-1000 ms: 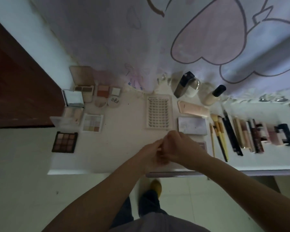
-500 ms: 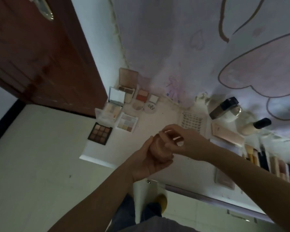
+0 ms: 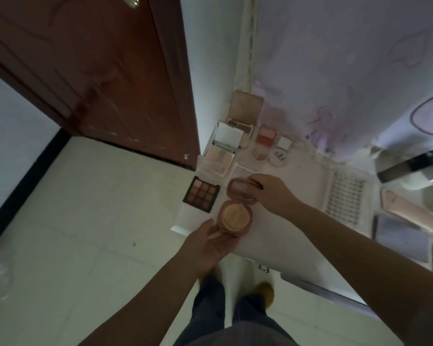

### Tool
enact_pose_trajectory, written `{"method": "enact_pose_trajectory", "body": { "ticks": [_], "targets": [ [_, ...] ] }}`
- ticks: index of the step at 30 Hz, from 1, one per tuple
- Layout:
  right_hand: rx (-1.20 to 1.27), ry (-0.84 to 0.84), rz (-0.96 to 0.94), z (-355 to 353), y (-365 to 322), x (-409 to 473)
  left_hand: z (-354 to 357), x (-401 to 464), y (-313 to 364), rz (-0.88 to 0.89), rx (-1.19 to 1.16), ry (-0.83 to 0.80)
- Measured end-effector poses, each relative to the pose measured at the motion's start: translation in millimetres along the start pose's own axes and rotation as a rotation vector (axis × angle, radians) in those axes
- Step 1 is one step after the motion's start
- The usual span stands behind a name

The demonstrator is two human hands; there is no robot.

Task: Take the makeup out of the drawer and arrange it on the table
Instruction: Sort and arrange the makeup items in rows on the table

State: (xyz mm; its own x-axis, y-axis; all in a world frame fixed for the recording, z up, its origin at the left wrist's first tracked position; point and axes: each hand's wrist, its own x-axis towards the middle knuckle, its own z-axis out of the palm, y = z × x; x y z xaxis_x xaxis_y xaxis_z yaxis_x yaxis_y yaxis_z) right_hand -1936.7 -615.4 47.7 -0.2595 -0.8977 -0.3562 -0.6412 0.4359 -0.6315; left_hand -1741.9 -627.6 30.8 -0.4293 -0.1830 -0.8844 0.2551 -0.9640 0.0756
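Compact (image 3: 235,217): round, pink, hinged open; base shows pale orange powder pad, lid (image 3: 241,191) tipped up behind it. Held in the air over the near-left corner of the tabletop (image 3: 298,236), not resting on it.
L hand (image 3: 210,245): under the compact base, palm up, fingers and thumb curled round its lower edge; grips it.
R hand (image 3: 270,193): on the lid's right rim, fingertips pinching it; dark nail polish visible.
Hands, relation: apart by the width of the compact, both clamped on the same item.
Tabletop: white, runs from centre to right edge of view; front edge w/ open drawer lip seen below R forearm, contents not visible.
Dark 9-pan palette (image 3: 201,196): at the tabletop's left edge, just left of the compact, open, brown/tan shades.
Pale palettes (image 3: 219,157): stack/cluster behind the 9-pan one, lids up; one mirrored lid (image 3: 229,136) upright.
Blush pan (image 3: 266,134): red-pink, square, near the back wall.
White round jar (image 3: 278,157): lid w/ dark lettering, beside blush pan.
Lash tray (image 3: 345,196): white ribbed rectangle, right of R hand, well apart from compact.
Dark bottle (image 3: 410,166): lying tilted, far right, partly cut off.
Grey flat case (image 3: 403,237): right side, near front edge.
Curtain (image 3: 335,58): pale lilac, cartoon outline print, hangs behind tabletop.
Door (image 3: 85,71): dark red-brown wood, left.
Floor (image 3: 73,221): pale tile; person's dark trousers and yellow shoe at bottom centre.
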Motion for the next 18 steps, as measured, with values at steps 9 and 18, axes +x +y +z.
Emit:
{"method": "enact_pose_trajectory", "body": {
  "ticks": [9, 18],
  "targets": [
    [0.035, 0.081, 0.041, 20.5, -5.4, 3.4, 7.2, -14.7, 13.6, 0.059, -0.007, 0.064],
    [0.184, 0.288, 0.171, -25.5, 46.2, -88.4, 43.6, -23.3, -31.7, -0.156, 0.286, 0.084]
  ]
}}
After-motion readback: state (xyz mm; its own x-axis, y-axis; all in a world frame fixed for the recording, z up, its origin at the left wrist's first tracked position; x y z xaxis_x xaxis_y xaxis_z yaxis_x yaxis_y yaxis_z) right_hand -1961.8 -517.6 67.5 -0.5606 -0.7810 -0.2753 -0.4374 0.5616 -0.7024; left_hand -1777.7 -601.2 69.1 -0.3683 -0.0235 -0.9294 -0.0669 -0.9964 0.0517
